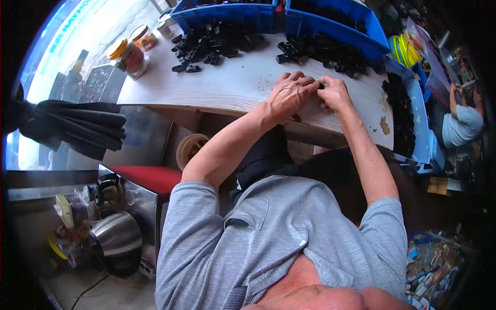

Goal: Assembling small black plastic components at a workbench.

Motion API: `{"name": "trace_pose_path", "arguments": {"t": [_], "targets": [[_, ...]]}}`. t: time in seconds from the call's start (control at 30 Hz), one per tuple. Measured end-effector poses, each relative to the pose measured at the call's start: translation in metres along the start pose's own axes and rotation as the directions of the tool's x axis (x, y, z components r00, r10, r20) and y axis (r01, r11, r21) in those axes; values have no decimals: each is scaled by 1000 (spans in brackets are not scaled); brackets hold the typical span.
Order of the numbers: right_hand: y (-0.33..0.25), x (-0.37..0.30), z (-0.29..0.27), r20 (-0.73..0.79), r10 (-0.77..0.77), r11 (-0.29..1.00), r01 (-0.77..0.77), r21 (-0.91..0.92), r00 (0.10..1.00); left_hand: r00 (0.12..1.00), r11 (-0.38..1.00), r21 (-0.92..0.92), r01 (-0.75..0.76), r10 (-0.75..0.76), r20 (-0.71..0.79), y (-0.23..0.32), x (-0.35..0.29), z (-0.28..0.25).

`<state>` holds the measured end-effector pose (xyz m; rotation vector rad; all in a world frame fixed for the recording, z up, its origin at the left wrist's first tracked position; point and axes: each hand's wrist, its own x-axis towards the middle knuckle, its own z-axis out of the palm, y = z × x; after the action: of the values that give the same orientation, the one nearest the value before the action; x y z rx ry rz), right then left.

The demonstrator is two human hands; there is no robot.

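Over the white tabletop (227, 82) my two hands meet, fingertips together. A small black part (322, 86) shows between them, mostly covered by fingers. My right hand (336, 94) pinches this part with bent fingers. From the left, my left hand (292, 93) comes in palm down, its fingers closed toward the same spot; what its fingertips grip is hidden. Beyond the hands lie a loose heap of black plastic parts (212, 44) on the left and another heap of black parts (330, 54) on the right.
Two blue bins (227, 18) (336, 28) of black parts stand behind the heaps. A light-blue tray (421, 119) holds more at the right edge. Lidded jars (132, 59) sit at the far left. Below are a bucket (188, 150) and a steel kettle (116, 235). Another person (462, 121) is far right.
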<state>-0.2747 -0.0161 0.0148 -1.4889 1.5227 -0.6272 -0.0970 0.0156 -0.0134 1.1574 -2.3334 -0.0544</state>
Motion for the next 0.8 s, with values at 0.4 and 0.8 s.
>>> {"name": "trace_pose_path", "arguments": {"t": [0.4,0.8], "targets": [[1,-25,-24,44,137,947,-144,287,990,814,834,311,455,-249,-525,-95,-30,-49],[55,-6,-120,-304,283,850,-90,520,910,948,921,245,301,-261,-183,-79,-41,-54]]}}
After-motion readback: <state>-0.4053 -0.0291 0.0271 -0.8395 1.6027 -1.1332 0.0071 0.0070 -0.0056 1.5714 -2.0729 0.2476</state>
